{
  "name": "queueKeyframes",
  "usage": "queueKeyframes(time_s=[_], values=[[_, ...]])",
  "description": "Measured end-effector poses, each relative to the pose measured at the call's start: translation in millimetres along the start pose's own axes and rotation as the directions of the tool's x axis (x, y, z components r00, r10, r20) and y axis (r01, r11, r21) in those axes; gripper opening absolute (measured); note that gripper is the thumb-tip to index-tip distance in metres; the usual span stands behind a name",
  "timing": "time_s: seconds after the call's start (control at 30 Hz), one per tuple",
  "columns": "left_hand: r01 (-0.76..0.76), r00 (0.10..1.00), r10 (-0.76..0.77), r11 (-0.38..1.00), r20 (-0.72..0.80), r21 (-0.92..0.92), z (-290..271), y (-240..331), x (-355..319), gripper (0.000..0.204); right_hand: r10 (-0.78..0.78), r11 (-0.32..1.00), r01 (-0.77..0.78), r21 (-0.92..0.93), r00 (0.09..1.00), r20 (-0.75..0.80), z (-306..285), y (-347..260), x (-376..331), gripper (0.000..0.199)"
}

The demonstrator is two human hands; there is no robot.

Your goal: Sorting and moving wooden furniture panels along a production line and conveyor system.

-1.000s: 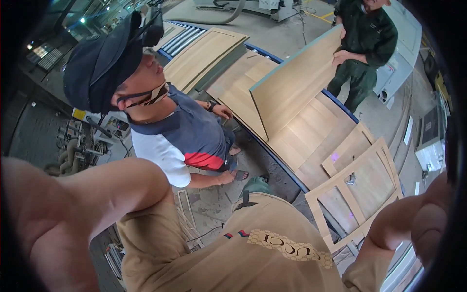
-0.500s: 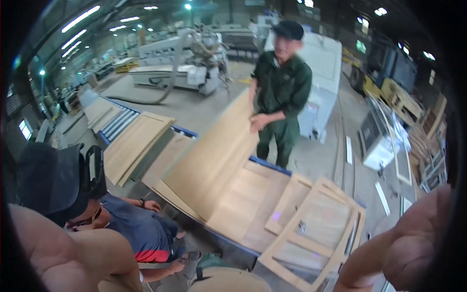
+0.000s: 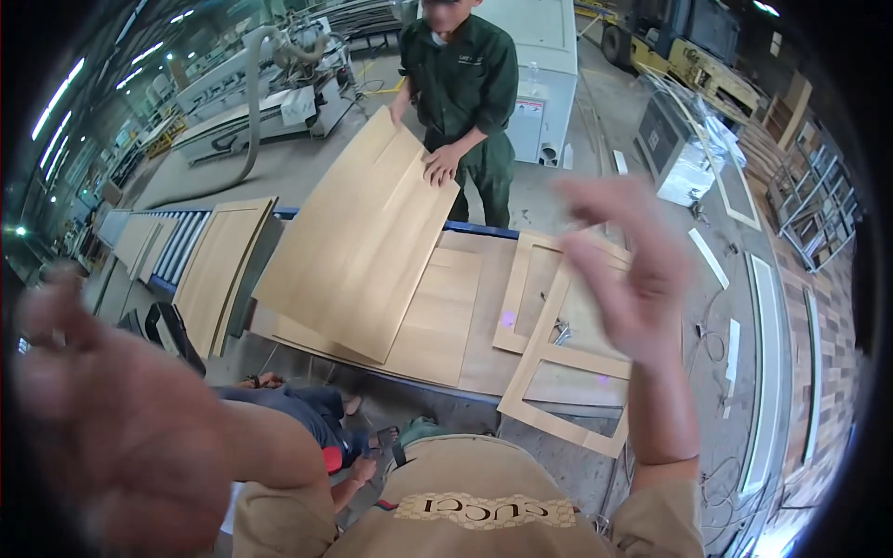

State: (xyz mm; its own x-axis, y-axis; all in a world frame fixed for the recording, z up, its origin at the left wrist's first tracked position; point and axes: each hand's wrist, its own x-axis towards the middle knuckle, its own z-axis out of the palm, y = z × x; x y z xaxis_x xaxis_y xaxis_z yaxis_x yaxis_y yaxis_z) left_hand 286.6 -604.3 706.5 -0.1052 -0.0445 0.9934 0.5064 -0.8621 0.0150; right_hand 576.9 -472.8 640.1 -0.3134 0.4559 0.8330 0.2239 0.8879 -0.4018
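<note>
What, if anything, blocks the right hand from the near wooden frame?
Nothing visible stands between the right hand and the near wooden frame. A small metal item shows at the frame, left of the wrist.

A pale wooden frame (image 3: 543, 352) lies flat, overlapping a second frame (image 3: 513, 293)

Wearer: tan cloth shirt (image 3: 465, 468) | sleeves: short tan left sleeve (image 3: 279, 523); matching right sleeve (image 3: 659, 523) | chest: beige patterned rectangular band (image 3: 484, 511), dark lettering; small red-and-dark-blue stripe (image 3: 386, 505) beside it | left hand (image 3: 130, 437), right hand (image 3: 642, 270): bare; blurred
</note>
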Motion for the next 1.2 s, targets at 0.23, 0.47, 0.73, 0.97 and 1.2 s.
queueKeyframes(time_s=[0.23,0.47,0.73,0.97,1.2], values=[[0.847,0.318,-0.518,0.532,0.794,0.009,55,-11,-156,0.029,0.544,0.802,-0.576,-0.158,0.596,0.591,81,65,-189,0.035],[0.723,-0.339,-0.550,0.367,0.763,0.585,-27,2,-358,0.045,0.725,0.468,-0.788,-0.401,0.083,0.684,57,33,-494,0.047],[0.704,-0.502,-0.535,0.205,0.680,0.680,-57,41,-430,0.048,0.862,-0.214,-0.957,-0.198,-0.280,0.422,32,-47,-517,0.031],[0.705,-0.612,-0.320,0.194,0.723,0.682,-2,51,-455,0.051,0.983,-0.161,-0.942,0.294,-0.128,0.131,55,-17,-510,0.029],[0.779,-0.489,-0.338,0.245,0.804,0.577,30,34,-438,0.049,0.964,-0.092,-0.996,0.005,-0.088,0.249,60,15,-483,0.018]])
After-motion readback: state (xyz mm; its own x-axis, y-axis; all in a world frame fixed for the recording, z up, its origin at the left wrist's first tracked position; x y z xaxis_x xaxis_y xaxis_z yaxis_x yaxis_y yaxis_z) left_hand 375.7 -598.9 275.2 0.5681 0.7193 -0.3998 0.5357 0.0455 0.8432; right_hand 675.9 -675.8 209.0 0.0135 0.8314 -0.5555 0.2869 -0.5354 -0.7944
